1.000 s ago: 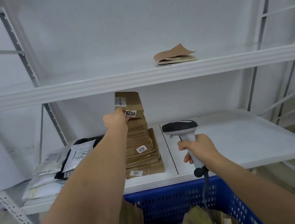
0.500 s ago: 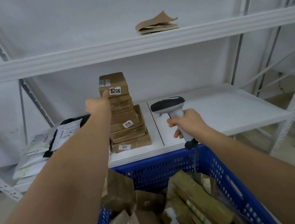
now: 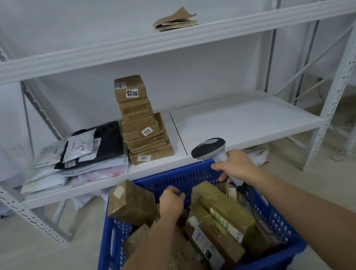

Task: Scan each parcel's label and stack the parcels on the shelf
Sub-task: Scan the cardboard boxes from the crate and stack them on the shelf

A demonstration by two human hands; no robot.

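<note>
A tall stack of brown cardboard parcels [image 3: 141, 125] stands on the middle shelf [image 3: 246, 120], topped by a box labelled 6206 [image 3: 130, 88]. Below, a blue crate [image 3: 176, 174] holds several brown parcels, among them a tilted box [image 3: 131, 203] at the left and a long olive box [image 3: 224, 208]. My left hand [image 3: 171, 202] is down in the crate between these two, fingers curled downward; what they touch is hidden. My right hand [image 3: 238, 166] grips the handle of a grey barcode scanner [image 3: 208, 148] above the crate's far rim, its cable trailing into the crate.
Soft white and black mailer bags [image 3: 84, 156] lie piled on the shelf left of the box stack. Folded brown paper [image 3: 173, 21] sits on the upper shelf. White perforated uprights [image 3: 339, 90] frame the rack; another rack stands at the far right.
My left hand left the 6206 box on top of the stack and came down into the blue crate. The view tilted downward. The scanner hand dropped slightly toward the crate rim.
</note>
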